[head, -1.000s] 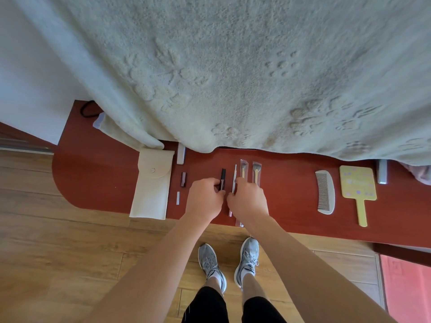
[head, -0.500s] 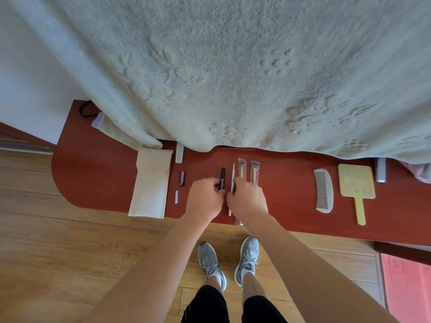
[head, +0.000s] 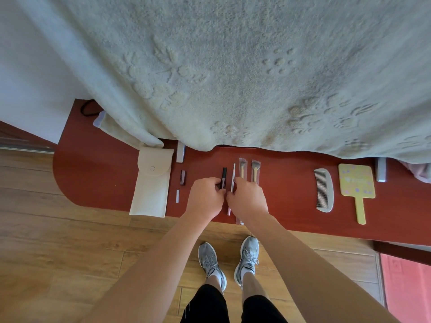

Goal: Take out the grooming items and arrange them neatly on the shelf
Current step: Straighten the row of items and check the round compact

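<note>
Fingers (head: 215,182) of our left hand (head: 205,198) pinch dark tube (head: 224,174) on red shelf (head: 93,178); our right hand (head: 248,199) pinches thin pink stick (head: 233,173) just right of it.

Hidden: lower end of dark tube (head: 224,173) under left hand (head: 205,199) fingers; handles of brushes (head: 242,170) beneath right hand (head: 248,200), its hold unreadable.

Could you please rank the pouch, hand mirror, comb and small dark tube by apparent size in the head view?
1. pouch, clearly the largest.
2. hand mirror.
3. comb, somewhat smaller than the mirror.
4. small dark tube, by far the smallest.
</note>
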A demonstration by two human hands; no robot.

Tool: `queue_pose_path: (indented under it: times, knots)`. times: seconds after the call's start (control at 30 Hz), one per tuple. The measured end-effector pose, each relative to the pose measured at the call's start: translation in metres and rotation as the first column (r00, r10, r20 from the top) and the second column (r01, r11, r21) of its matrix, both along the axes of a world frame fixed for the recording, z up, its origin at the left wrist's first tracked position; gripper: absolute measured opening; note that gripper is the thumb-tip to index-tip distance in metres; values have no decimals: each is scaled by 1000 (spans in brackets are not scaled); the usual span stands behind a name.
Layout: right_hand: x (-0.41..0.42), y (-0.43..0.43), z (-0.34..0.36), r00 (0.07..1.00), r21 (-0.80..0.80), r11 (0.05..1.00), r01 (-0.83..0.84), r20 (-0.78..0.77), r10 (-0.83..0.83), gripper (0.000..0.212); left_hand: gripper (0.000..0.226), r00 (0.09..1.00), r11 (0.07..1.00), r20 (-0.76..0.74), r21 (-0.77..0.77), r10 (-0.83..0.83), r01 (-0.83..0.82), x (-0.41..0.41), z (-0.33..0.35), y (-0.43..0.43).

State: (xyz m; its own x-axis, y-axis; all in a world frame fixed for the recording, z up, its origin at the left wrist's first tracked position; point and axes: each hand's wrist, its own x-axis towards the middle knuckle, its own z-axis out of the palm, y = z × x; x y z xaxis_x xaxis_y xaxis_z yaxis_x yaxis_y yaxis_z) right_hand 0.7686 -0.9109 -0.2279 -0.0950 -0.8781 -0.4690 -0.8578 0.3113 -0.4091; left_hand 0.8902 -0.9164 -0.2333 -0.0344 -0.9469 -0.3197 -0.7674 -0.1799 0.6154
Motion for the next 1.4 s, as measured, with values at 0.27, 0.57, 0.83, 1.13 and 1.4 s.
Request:
queue_pose_path:
  times: [0.27, 0.57, 0.83, 1.13, 1.4]
  knots:
    - [1, 0, 0, 1000, 0, 1000, -17, -10, 17, 16, 26, 1000, 1000, -19, 4, -2, 2, 1, 2, 1]
    - [0, 1, 1, 1000, 0, 1000, -17, -8, 17, 19, 25, 999, 1000, -34, -6, -12, 12, 3, 2, 2]
    - [-3, -4, 12, 1000, -75, 997, -13, 8, 14, 30, 40, 998, 998, 41, -19, 53, -52, 26, 8, 4]
    - [23, -14, 23, 983, -170, 976, -140, 97, 158, 47, 44, 992, 998, 115, -37, 52, -48, 73, 21, 11]
    - [58, -21, 15, 953, -194, 946, -261, 106, 285, 58, 50, 989, 1000, 148, 2, -20, 20, 112, 26, 11]
